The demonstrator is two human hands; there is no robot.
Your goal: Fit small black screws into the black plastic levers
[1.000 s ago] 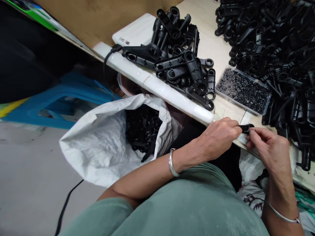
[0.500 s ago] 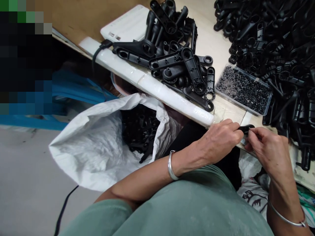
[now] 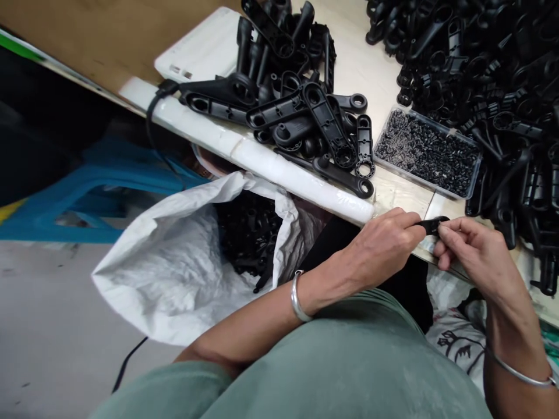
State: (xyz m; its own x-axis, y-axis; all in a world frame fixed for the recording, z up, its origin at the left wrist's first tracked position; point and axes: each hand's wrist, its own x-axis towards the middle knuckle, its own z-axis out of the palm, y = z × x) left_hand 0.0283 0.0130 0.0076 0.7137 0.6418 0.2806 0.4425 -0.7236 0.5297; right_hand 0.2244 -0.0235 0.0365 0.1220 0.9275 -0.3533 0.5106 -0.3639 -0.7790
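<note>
Near the table's front edge, my left hand (image 3: 384, 247) grips one end of a small black plastic part (image 3: 431, 225). The thumb and forefinger of my right hand (image 3: 476, 247) pinch at the part's other end; anything tiny between them is too small to make out. Just beyond my hands lies a clear box (image 3: 428, 151) full of small dark pieces. Left of the box is a pile of black plastic arms (image 3: 297, 110) with ring-shaped ends. A larger heap of black parts (image 3: 480, 70) covers the right side of the table.
An open white sack (image 3: 174, 267) with black parts inside stands below the table at the left. A padded white strip (image 3: 262, 160) runs along the table edge. Behind the pile is a flat white case (image 3: 201, 46). A blue stool (image 3: 87, 174) stands at the far left.
The view has shifted slightly, so the table's items appear further left. Both hands keep their hold at the black part, and my right fingers have shifted a little at its end.
</note>
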